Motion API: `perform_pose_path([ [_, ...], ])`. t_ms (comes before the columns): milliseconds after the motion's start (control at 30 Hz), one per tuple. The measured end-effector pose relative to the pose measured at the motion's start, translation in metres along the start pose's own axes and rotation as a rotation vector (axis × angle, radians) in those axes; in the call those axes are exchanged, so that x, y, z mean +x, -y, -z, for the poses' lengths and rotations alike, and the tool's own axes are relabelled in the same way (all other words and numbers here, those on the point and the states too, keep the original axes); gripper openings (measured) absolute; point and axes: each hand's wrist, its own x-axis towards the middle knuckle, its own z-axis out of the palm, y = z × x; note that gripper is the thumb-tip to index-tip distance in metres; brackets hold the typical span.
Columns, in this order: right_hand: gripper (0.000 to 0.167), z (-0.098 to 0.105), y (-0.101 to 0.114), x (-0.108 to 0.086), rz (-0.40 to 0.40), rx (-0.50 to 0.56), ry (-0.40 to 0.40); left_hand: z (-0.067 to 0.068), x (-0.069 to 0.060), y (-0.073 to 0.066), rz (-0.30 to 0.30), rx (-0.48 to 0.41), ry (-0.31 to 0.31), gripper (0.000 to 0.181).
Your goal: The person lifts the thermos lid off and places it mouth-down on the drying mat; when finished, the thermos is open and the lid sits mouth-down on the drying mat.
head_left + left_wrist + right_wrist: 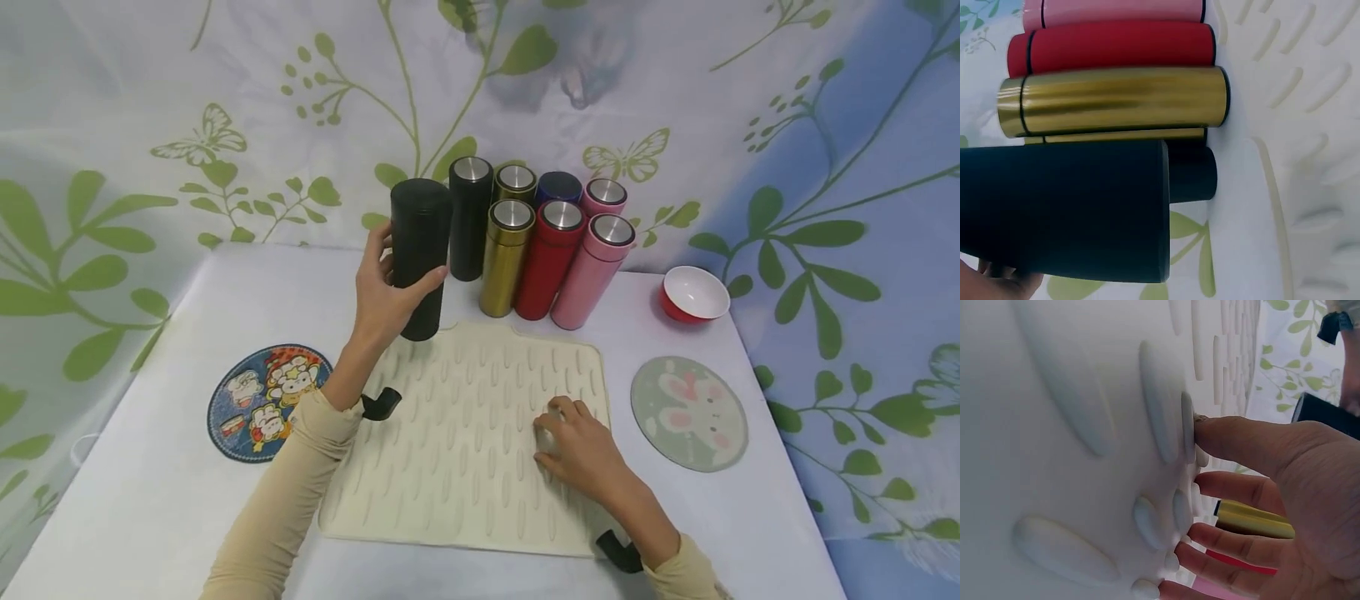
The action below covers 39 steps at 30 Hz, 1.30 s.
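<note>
My left hand (384, 293) grips a tall black thermos bottle (420, 258), thumb across its near side and fingers round the left. In the left wrist view this black bottle's base hangs above the table, beside the standing bottles; only part of the hand shows there. Below it spreads a cream ribbed mat (465, 450). On the mat's right part rests my right hand (581, 450), holding nothing. The right wrist view shows its thumb (1241, 440) and fingertips touching the raised ribs, fingers loosely bent.
Behind the mat stand another black bottle (468, 225), gold bottle (504, 267), red bottle (547, 267), pink bottle (588, 279) and several more behind. A red-and-white bowl (696, 296) sits right. Round mats flank the cream one: blue cartoon mat (255, 392), green rabbit mat (675, 417).
</note>
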Motion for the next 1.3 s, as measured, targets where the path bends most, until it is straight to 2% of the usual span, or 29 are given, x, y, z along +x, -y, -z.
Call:
perform_pose_path([
  [167, 0.038, -0.002, 0.002, 0.000, -0.004, 0.041, 0.030, 0.011, -0.020, -0.031, -0.067, 0.062, 0.022, 0.071],
  [267, 0.038, -0.002, 0.003, 0.001, -0.008, 0.053, 0.035, 0.016, -0.027, -0.025, -0.111, 0.114, 0.036, 0.074],
  [400, 0.039, -0.002, 0.002, 0.004, -0.004, 0.057, 0.030, 0.022, -0.036, -0.008, -0.140, 0.170, 0.071, 0.082],
  [500, 0.039, -0.002, 0.001, 0.004, -0.001, 0.054, 0.028, 0.024, -0.045, -0.005, -0.165, 0.204, 0.104, 0.083],
  [633, 0.041, 0.000, -0.002, 0.003, 0.003, 0.068, 0.028, 0.026, -0.058, -0.004, -0.241, 0.259, 0.127, 0.083],
  [800, 0.048, 0.009, -0.003, 0.003, -0.026, 0.124, 0.075, 0.026, -0.073, -0.006, -0.305, 0.363, 0.145, 0.082],
  [900, 0.052, 0.022, -0.001, 0.005, -0.065, 0.223, 0.113, 0.023, -0.081, -0.008, -0.326, 0.418, 0.155, 0.081],
  [967, 0.056, 0.032, 0.001, 0.010, -0.090, 0.334, 0.112, 0.021, -0.087, -0.009, -0.334, 0.457, 0.164, 0.081],
  [1067, 0.061, 0.050, 0.010, 0.019, -0.108, 0.503, 0.061, 0.017, -0.096, -0.012, -0.329, 0.516, 0.190, 0.082],
  [1133, 0.064, 0.062, 0.019, 0.027, -0.112, 0.580, 0.013, 0.014, -0.101, -0.014, -0.330, 0.553, 0.208, 0.083],
  [1300, 0.068, 0.085, 0.045, 0.044, -0.097, 0.657, -0.067, 0.004, -0.113, -0.018, -0.364, 0.597, 0.246, 0.083],
])
